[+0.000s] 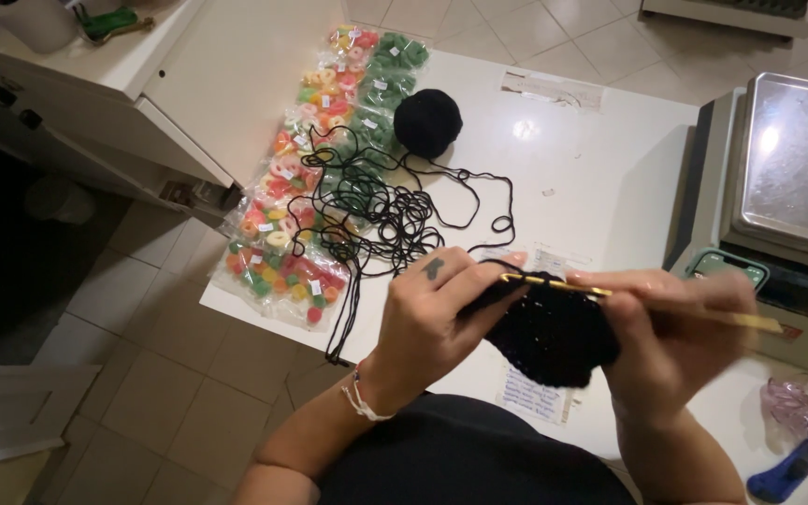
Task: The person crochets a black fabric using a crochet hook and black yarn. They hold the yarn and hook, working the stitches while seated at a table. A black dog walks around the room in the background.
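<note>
My left hand (427, 323) pinches the edge of a black crocheted piece (549, 337) held above the near edge of the white table (600, 178). My right hand (670, 341) grips a golden crochet hook (610, 295), whose tip lies across the top of the black piece. Black yarn runs from the work through a loose tangle (381, 210) to a black yarn ball (427, 122) farther back on the table.
Several clear bags of coloured ring candies (306, 196) lie along the table's left edge. A metal-topped scale (783, 187) stands at the right. Blue-handled scissors (787, 472) and a clear plastic item sit at the lower right. A white cabinet (95, 75) is at the left.
</note>
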